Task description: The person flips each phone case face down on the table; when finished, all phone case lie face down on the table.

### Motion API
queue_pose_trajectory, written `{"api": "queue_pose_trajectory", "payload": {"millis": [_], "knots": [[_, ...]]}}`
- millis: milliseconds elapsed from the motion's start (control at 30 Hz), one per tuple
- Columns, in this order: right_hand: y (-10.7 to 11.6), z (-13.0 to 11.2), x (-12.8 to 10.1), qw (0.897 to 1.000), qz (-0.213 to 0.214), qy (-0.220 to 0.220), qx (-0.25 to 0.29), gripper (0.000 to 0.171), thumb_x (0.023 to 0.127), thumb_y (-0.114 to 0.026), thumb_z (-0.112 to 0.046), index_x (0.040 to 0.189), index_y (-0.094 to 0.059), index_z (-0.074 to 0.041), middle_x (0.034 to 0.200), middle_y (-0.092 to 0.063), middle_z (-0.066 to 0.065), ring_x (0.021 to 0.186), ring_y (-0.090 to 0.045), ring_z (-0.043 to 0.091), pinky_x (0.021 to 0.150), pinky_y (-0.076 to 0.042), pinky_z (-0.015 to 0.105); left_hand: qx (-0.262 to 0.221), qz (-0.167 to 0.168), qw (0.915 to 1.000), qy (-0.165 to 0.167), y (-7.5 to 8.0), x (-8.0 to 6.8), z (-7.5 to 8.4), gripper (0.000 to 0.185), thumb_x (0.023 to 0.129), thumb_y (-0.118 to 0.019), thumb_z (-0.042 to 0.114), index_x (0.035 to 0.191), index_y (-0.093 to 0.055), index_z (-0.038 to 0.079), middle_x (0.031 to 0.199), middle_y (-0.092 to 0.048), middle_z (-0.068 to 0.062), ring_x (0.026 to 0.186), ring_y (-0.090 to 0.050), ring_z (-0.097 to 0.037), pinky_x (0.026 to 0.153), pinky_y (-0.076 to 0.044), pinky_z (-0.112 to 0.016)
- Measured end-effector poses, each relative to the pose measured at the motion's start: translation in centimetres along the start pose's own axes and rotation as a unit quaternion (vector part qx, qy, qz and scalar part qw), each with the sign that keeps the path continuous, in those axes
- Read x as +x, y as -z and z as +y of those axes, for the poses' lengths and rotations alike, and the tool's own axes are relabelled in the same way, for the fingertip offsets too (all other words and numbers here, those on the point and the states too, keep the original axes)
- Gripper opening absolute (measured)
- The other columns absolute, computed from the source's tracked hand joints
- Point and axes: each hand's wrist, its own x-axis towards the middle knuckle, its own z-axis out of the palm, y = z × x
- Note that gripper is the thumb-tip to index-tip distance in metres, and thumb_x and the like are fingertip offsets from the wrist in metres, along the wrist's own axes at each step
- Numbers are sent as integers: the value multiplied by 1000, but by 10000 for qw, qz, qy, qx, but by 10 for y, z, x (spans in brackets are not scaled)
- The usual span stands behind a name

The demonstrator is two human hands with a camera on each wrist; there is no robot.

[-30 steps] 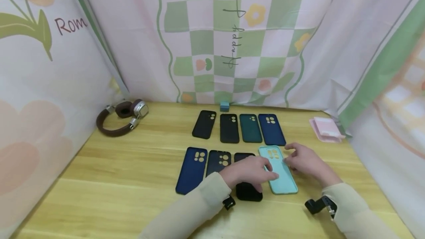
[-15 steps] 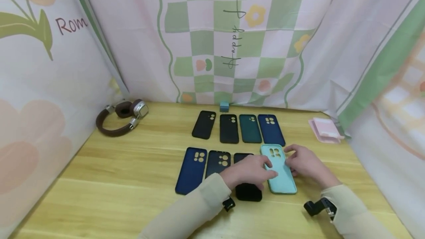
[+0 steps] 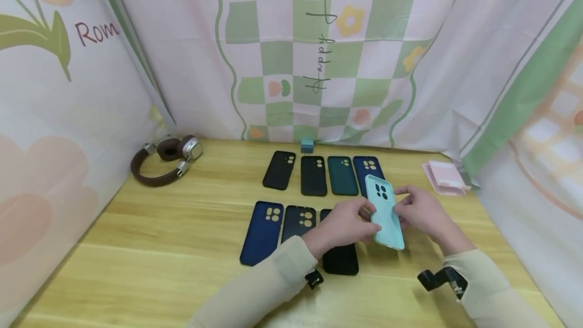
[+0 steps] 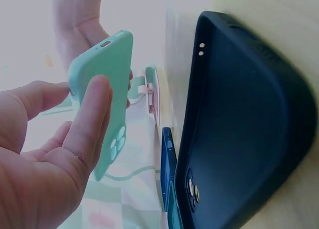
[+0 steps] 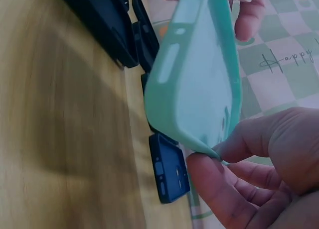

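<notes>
Fingers of both hands pinch the mint-green phone case (image 3: pixel 385 211), which is now lifted clear of the table (image 3: pixel 150 257) and tilted on edge; a second ago, and half a second ago, it lay flat at the right end of the near row with the hands resting on it. The left hand (image 3: pixel 343 227) grips the case's left long edge, thumb (image 4: pixel 92 119) curled over its side in the left wrist view. The right hand (image 3: pixel 421 214) grips the opposite edge, its fingertips (image 5: pixel 219 181) pressed to the lower corner in the right wrist view. Both forearms, in beige sleeves (image 3: pixel 268 287), reach in from the near edge of the table.

Beneath the left wrist lies a black case (image 3: pixel 340 257), flat on the wood; left of it, side by side, a second black case (image 3: pixel 299 222) and a dark blue case (image 3: pixel 263 232). The far row holds four cases (image 3: pixel 324 175), the blue one at its right end partly hidden behind the raised case. Bare wood lies to the right of the hands, up to a pink holder (image 3: pixel 445 176) near the curtain (image 3: pixel 410 54). Brown headphones (image 3: pixel 166 161) rest well apart at far left.
</notes>
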Motion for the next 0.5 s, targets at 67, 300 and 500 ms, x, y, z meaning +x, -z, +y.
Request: {"api": "queue_pose_trajectory", "payload": {"millis": [67, 300, 500], "knots": [[0, -4, -1, 10000, 48, 16, 13, 55, 87, -59, -8, 137, -42, 7, 100, -63, 21, 73, -66, 23, 68, -57, 41, -66, 93, 9999, -32, 2, 0, 2, 27, 88, -75, 13, 111, -60, 11, 94, -62, 4, 65, -67, -13, 62, -56, -31], [-3, -13, -2, 9995, 210, 210, 87, 53, 88, -58, -9, 137, -43, 8, 100, -63, 20, 77, -66, 28, 67, -57, 41, -9, 577, 9980, -272, 5, 1, 4, 23, 86, -74, 11, 105, -61, 13, 96, -59, 5, 65, -62, -12, 56, -53, -27], [-5, -19, -4, 9986, 274, 446, 28, 49, 97, -56, -21, 136, -44, 6, 114, -58, 25, 88, -64, 31, 68, -57, 39, 276, 737, 9963, -351, 9, 2, -3, 24, 82, -71, 7, 103, -63, 14, 94, -59, 7, 64, -57, -10, 56, -50, -25]]}}
